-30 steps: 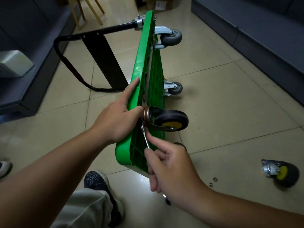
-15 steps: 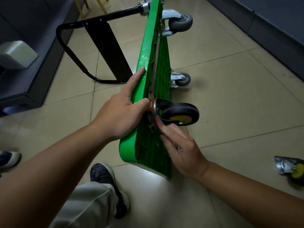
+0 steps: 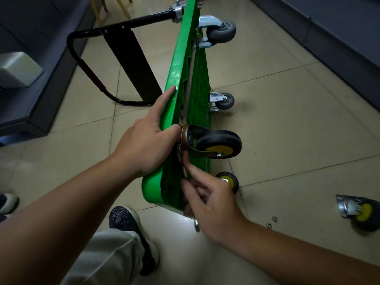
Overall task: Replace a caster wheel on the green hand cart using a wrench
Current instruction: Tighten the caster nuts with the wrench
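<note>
The green hand cart [image 3: 181, 64] stands on its long edge on the tiled floor, underside facing right. My left hand [image 3: 146, 142] grips its upper rim, index finger stretched along the edge. A black caster with a yellow hub [image 3: 218, 144] sits at the near corner of the underside. My right hand [image 3: 207, 198] holds a thin metal wrench [image 3: 197, 224] just below that caster's plate; its head is hidden behind my fingers. Another yellow-hubbed wheel [image 3: 229, 181] shows behind my right hand. A loose caster [image 3: 358, 210] lies on the floor at the right.
Two grey casters [image 3: 221, 31] [image 3: 224, 100] are fixed at the cart's far end. The black folding handle [image 3: 123, 64] lies on the floor to the left. Two small washers [image 3: 271, 222] lie near the loose caster. Dark sofas [image 3: 41, 83] flank both sides. My shoe [image 3: 125, 221] is below the cart.
My right hand pulled back down from the caster plate, swinging the wrench handle toward me. The view shifted, bringing the loose caster and washers back into sight. My left hand kept its grip.
</note>
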`<state>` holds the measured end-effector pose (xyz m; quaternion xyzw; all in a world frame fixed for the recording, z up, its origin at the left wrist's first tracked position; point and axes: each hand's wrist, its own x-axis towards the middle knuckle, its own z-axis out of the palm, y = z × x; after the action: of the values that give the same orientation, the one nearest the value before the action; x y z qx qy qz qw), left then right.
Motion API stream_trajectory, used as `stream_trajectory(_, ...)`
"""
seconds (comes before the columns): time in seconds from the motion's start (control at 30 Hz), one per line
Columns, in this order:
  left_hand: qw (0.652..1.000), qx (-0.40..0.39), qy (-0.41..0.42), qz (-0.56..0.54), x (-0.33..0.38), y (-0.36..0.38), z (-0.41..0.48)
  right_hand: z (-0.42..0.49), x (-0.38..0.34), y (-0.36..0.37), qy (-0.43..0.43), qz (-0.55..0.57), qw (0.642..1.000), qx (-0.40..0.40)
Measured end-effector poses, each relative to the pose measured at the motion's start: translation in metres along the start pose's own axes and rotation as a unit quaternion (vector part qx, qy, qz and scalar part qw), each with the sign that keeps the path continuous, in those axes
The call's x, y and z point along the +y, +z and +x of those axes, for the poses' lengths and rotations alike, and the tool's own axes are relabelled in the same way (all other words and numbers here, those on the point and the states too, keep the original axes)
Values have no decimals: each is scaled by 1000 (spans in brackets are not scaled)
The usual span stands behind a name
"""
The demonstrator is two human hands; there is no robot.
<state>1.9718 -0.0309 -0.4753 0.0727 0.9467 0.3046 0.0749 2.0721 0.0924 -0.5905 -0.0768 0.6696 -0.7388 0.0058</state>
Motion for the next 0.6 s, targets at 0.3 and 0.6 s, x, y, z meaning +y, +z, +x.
stream_trajectory(0.3,1000,-1,8,7,4,0,0,-2,-44,4,124,153,980,17)
stream_trajectory(0.6,999,-27,14,-26,-3,-3,3,-6,17,-40,-165,-190,967,33)
